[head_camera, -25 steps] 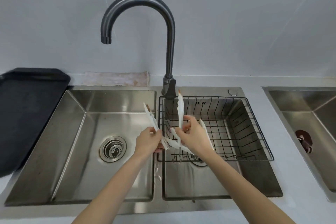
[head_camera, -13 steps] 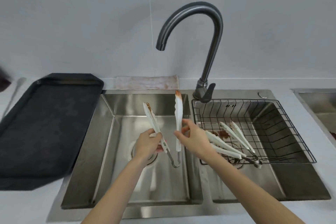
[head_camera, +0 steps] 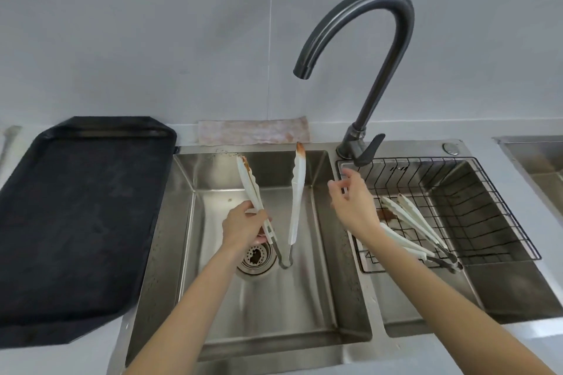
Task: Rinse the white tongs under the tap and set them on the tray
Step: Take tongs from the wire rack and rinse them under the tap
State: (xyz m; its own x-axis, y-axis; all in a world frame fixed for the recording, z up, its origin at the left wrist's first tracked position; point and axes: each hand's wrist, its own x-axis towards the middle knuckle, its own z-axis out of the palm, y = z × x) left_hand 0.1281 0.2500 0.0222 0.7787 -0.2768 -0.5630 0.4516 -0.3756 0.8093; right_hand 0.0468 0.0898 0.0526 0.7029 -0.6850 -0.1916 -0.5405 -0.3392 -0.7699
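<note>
My left hand grips one arm of a pair of white tongs over the left sink basin. The tongs stand tips up, spread apart, with brown smears on both tips. My right hand hovers with fingers apart just right of the tongs, below the tap's lever, holding nothing. The dark curved tap arches over the left basin; no water runs from its spout. A black tray lies on the counter to the left.
A black wire basket sits in the right basin with two more white tongs lying in it. A stained cloth lies behind the sink. The drain strainer is below my left hand. Another sink edge shows at far right.
My right hand has let go of the tongs' right arm and moved right and up toward the tap lever. The tongs have come over the left basin, held by my left hand alone.
</note>
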